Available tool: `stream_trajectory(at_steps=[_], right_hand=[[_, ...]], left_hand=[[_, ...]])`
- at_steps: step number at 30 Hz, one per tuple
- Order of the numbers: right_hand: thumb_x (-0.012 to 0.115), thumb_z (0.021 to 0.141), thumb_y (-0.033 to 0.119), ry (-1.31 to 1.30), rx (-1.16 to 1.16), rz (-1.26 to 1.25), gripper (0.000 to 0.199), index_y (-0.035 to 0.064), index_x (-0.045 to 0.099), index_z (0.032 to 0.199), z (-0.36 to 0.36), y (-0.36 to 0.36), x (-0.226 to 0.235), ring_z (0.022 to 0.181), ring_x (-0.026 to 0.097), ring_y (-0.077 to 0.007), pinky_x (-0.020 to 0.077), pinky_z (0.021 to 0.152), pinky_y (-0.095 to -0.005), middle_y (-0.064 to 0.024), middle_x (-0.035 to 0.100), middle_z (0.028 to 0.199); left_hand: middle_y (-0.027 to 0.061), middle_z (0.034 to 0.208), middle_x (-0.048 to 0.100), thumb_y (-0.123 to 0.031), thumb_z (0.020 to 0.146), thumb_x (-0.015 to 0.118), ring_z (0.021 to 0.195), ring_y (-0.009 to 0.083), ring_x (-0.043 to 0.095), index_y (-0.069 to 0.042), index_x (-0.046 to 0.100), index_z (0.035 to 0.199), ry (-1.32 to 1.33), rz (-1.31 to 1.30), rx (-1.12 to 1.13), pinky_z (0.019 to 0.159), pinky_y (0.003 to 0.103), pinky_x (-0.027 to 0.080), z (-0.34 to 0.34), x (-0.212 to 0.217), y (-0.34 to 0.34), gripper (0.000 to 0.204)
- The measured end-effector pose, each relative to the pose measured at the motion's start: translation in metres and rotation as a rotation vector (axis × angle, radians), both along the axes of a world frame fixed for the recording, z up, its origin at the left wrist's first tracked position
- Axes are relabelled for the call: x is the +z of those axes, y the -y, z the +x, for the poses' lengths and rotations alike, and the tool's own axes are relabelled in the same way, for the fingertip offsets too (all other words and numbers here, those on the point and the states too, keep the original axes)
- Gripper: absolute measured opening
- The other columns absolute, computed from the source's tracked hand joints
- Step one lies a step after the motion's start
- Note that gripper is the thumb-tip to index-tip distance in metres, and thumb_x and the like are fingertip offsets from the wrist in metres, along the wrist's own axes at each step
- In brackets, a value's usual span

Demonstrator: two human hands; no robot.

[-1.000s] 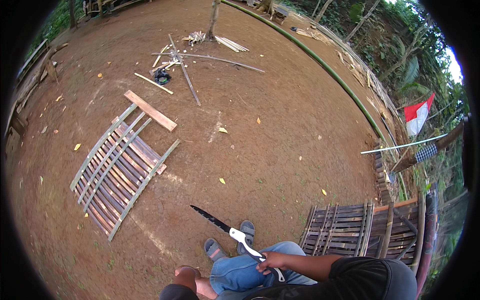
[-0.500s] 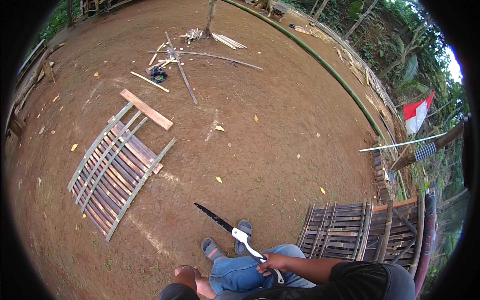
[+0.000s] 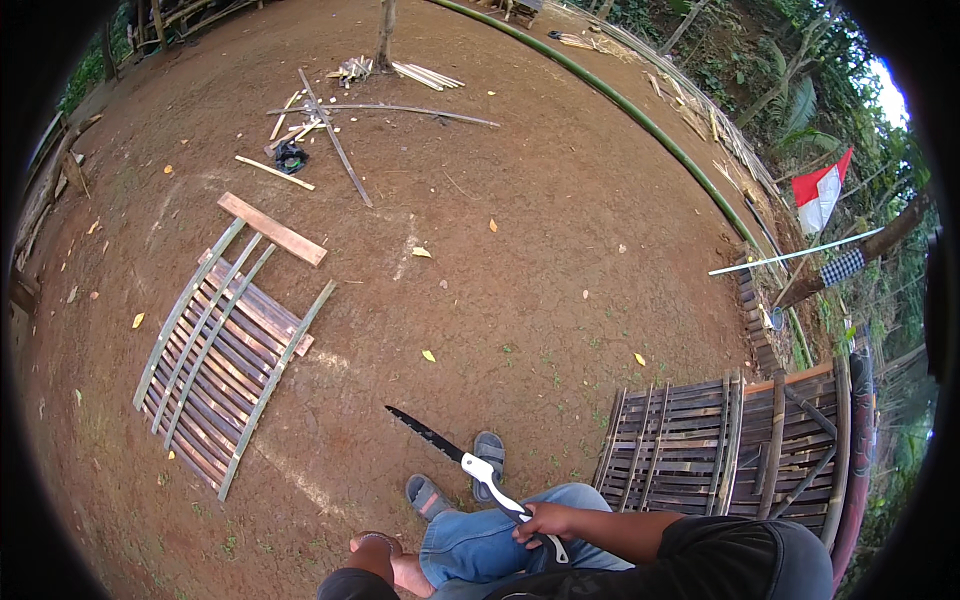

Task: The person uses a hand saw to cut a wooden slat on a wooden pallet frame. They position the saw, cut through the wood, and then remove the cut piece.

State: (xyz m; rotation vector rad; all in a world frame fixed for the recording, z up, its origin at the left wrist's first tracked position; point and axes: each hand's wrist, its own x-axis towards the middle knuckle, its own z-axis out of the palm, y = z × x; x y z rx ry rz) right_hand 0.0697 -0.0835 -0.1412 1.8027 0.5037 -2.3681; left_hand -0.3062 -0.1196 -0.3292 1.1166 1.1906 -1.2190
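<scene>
My right hand point(image 3: 540, 523) is closed around the white and black handle of a hand saw point(image 3: 490, 478). The saw's dark, narrow blade points up and left over the bare soil, tilted across my lap. Below it are my legs in blue jeans point(image 3: 465, 545). At the lower left, my left hand point(image 3: 376, 546) is down beside my bare ankle point(image 3: 410, 577), with a thin band near the wrist. Its fingers are too hidden to make out. Grey strap sandals point(image 3: 428, 496) are on the ground just past my knees.
A slatted bamboo panel point(image 3: 213, 365) lies on the left, a short plank point(image 3: 272, 229) at its far end. Farther off, thin strips point(image 3: 335, 150) cross near a tree trunk point(image 3: 384, 35). A slatted bench point(image 3: 680, 445) stands at the right; a long green pole point(image 3: 640, 118) runs beyond.
The view has turned slightly, so the ground and far objects sit further left in the picture. My right hand keeps its grip on the saw, almost unmoved.
</scene>
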Motion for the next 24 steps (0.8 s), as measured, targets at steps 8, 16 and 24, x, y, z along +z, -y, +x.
stream_trajectory(at_steps=[8, 16, 24], right_hand=[[0.076, 0.088, 0.009, 0.011, 0.008, 0.026, 0.045, 0.0053, 0.05, 0.124, -0.003, -0.001, 0.003, 0.096, 0.069, -0.0147, 0.0623, 0.078, -0.0335, -0.0078, 0.068, 0.109], [0.076, 0.088, 0.01, 0.04, 0.02, 0.046, 0.038, 0.0091, 0.055, 0.119, -0.001, -0.005, 0.01, 0.086, 0.068, -0.012, 0.0611, 0.072, -0.0321, -0.0041, 0.068, 0.097], [0.078, 0.085, 0.011, 0.042, 0.009, 0.03, 0.041, 0.009, 0.054, 0.118, -0.004, -0.012, 0.008, 0.086, 0.068, -0.012, 0.0608, 0.072, -0.0323, -0.0036, 0.068, 0.096]], left_hand=[[0.0116, 0.152, 0.052, -0.041, 0.094, 0.055, 0.144, 0.0275, 0.045, -0.016, 0.064, 0.138, 0.164, 0.004, -0.048, 0.116, 0.046, 0.036, -0.013, 0.007, -0.011, 0.051], [0.0033, 0.156, 0.048, -0.035, 0.092, 0.057, 0.147, 0.0271, 0.04, -0.018, 0.061, 0.141, 0.138, 0.038, -0.016, 0.117, 0.051, 0.033, 0.009, 0.018, -0.006, 0.052], [0.0039, 0.156, 0.049, -0.039, 0.095, 0.055, 0.144, 0.0269, 0.045, -0.017, 0.061, 0.141, 0.185, 0.066, -0.053, 0.114, 0.051, 0.038, -0.011, -0.092, 0.034, 0.052]])
